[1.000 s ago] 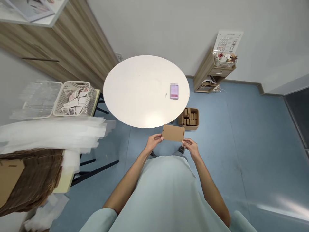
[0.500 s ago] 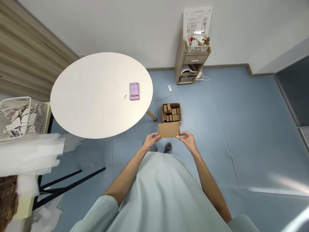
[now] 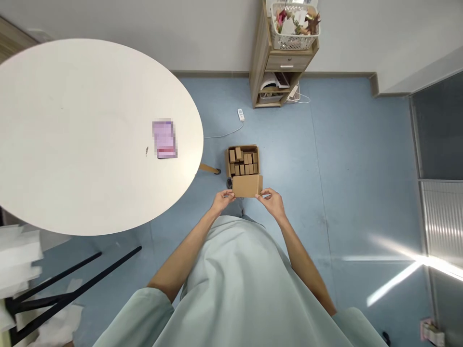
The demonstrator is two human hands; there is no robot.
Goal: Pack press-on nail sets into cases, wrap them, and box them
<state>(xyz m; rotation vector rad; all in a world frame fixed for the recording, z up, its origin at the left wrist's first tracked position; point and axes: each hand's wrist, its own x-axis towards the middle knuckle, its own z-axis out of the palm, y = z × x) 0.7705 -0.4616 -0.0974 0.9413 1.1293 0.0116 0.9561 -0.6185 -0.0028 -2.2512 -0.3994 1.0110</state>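
Left hand (image 3: pixel 223 201) and right hand (image 3: pixel 272 203) each pinch one end of the flat brown box (image 3: pixel 246 186) between thumb and fingers. Beyond it on the blue floor (image 3: pixel 289 144) stands an open carton (image 3: pixel 227 166) of small boxes (image 3: pixel 249 168), a table leg (image 3: pixel 209 168) and white cable (image 3: pixel 224 134) to its left. Since half a second ago, the white table (image 3: pixel 90 120) has shifted leftward in view. Rightward, floor stretches to framed panels (image 3: pixel 439 140).

The flat box (image 3: pixel 245 186) partly hides the carton (image 3: pixel 249 147); the purple item (image 3: pixel 165 137) is blurred.
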